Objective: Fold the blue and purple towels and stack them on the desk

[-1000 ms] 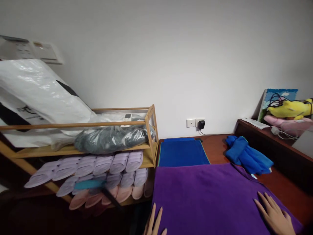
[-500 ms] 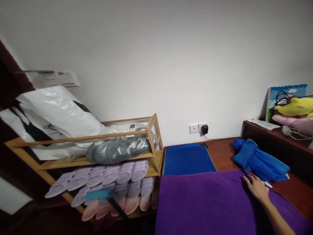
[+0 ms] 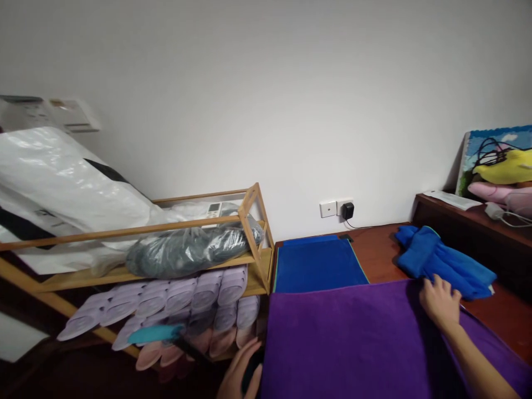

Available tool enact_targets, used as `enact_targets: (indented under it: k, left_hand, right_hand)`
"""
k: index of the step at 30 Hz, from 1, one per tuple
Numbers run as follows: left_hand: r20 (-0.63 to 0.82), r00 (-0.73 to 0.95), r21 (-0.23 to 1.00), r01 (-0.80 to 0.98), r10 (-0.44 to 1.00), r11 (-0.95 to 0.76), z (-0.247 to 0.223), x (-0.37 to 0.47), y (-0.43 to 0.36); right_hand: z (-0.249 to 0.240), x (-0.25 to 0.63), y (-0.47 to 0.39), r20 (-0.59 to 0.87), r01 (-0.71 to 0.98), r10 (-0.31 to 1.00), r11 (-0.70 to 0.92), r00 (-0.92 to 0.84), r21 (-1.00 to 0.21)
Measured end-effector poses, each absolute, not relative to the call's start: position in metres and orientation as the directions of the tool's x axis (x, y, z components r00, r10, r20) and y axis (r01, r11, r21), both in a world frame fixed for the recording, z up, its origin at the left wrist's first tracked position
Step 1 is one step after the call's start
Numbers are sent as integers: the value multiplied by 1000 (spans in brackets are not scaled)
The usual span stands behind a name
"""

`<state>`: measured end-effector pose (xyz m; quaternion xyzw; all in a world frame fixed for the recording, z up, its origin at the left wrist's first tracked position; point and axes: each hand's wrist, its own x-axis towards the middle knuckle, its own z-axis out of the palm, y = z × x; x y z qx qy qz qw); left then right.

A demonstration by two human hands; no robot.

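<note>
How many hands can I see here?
2: the left hand is low, by the left edge of the purple cloth; the right hand is at its far right corner.

The head view is looking forward and down over the desk [image 3: 374, 252], facing the wall [image 3: 291, 111] at twelve o'clock.
</note>
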<state>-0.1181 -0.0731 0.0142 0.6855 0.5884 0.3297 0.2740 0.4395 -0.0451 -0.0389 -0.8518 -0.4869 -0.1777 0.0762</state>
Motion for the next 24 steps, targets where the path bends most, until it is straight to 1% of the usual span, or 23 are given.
enact_targets:
  k: [1,3,4,5,7,9,11,14,16,17,19,20,22,24]
  left_hand:
    - [171,180,698,672,969,-248,21,-99,-61]
    - [193,357,531,745,914,-403,28,-57,-38]
    - [190,404,447,776,895,-446,27,-38,-27]
    - [194,412,374,808,890,-455,23,-22,-18]
    - [192,383,272,864,904,-423,9,-1,-2]
    - [178,352,224,895,919,-386,-7,6,8]
    - [171,349,212,900,921,-381,-20,4,13]
    - [211,340,233,893,916,-385,-23,-3,12]
    - [261,312,259,889,914,-378,-18,-11,8]
    - [284,295,274,887,912,-372,-16,-17,5]
    - [307,234,329,883,923,-333,-17,-33,-1]
    - [301,181,381,877,936,-292,-21,-43,-3]
    - [241,57,559,808,969,-187,-36,-64,-3]
    - [122,-24,786,613,992,-81,-55,-80,2]
  right_hand:
    - [-35,421,-42,399,882,809,-470,431,1]
    - [-32,384,-34,342,954,891,-281,300,-105]
    - [-33,369,-30,301,964,919,-216,255,-155]
    - [-36,358,-27,258,961,936,-191,240,-199]
    - [-45,346,-23,184,947,950,-204,253,-249]
    - [-55,345,-23,145,938,949,-238,280,-253]
    - [-61,348,-24,139,939,949,-243,282,-243]
    - [-60,358,-26,137,935,956,-213,260,-284]
    - [-55,371,-29,169,927,949,-204,266,-314]
    - [-52,380,-32,199,926,936,-221,289,-306]
    - [-50,404,-40,272,920,887,-312,372,-238]
    - [-52,418,-45,303,906,856,-377,420,-192]
    - [-60,442,-54,329,868,806,-484,492,-111]
    - [-72,461,-59,308,859,809,-508,501,-63]
